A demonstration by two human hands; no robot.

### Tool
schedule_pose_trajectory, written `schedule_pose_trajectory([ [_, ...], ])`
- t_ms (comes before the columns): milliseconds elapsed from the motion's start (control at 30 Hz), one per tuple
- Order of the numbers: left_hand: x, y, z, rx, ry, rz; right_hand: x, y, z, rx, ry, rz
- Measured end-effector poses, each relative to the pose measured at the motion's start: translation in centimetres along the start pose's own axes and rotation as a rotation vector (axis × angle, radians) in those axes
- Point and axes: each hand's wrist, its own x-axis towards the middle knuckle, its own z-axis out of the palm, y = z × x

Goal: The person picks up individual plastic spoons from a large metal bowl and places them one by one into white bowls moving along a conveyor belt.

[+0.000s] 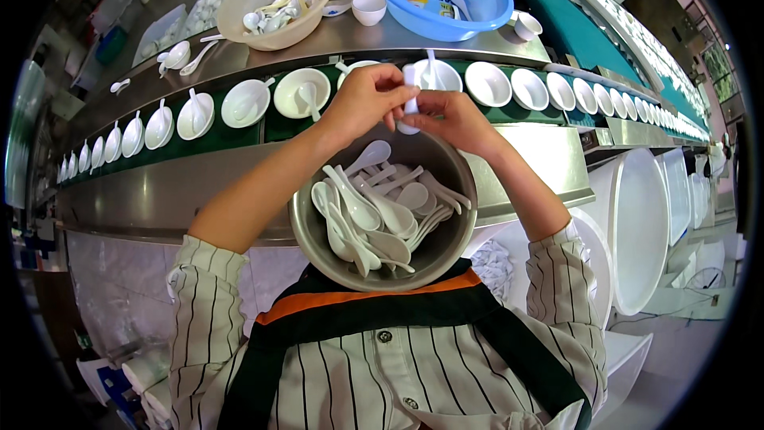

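Observation:
A white soup spoon [411, 98] is pinched upright between my two hands, just above the near edge of the green conveyor belt [267, 123]. My left hand [368, 97] grips it from the left with thumb and fingers. On the other side, the fingers of my right hand [455, 118] close on its lower part. Below them, against my apron, a steel basin [374, 286] holds a heap of white spoons [388, 211]. Directly behind my hands stands a white bowl [450, 77] with a spoon in it; another bowl [360, 68] is partly hidden by my left hand.
Leftward along the belt, the bowls [246, 103] carry spoons; rightward runs a line of bowls [488, 84] without spoons. On the steel ledge [342, 38] beyond are a beige basin [231, 28] of spoons, a blue basin [442, 30] and small cups [368, 9].

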Motion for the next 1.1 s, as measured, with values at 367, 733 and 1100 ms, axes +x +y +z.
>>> schedule_pose_trajectory([
  [367,-3.8,-4.6,2.5,0.963,-0.403,0.095,3.1,14.2,-6.7,-0.241,0.419,0.569],
  [733,-3.0,-4.3,0.2,0.603,-0.461,-0.047,-6.0,-4.5,-0.8,-1.085,-0.539,0.088],
  [1100,-3.2,0.4,-2.6,0.238,-0.324,-0.074,-6.6,-6.1,0.6,-1.279,-0.707,0.009],
])
